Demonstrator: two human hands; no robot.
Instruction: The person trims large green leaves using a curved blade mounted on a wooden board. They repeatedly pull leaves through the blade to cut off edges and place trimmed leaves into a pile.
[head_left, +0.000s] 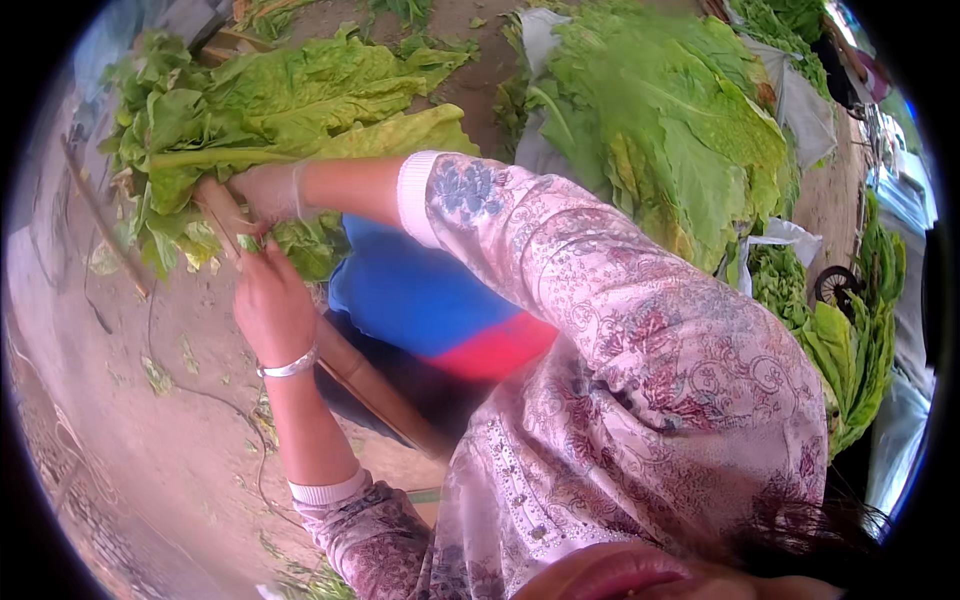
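Note:
Large yellow-green leaves (300, 97) with thick pale midribs lie at upper left. A wooden pole (375, 382) runs diagonally from them across my lap. My left hand (276, 304), with a silver bracelet, has its fingers bent together over the pole, a small bit of green at the fingertips; whether it also pinches a string is hidden. My right hand (268, 192) is blurred, against the pole's far end and just under the leaf stems, with a translucent covering at the wrist. Its fingers are mostly hidden, so its grip does not show.
A big pile of broad green leaves (675, 127) lies on pale sheeting at upper right. More leaves (847, 360) stand at the right, near a small wheel (836, 285). A thin stick (105, 217), a dark cord and leaf scraps lie on the dirt floor (172, 450) at left.

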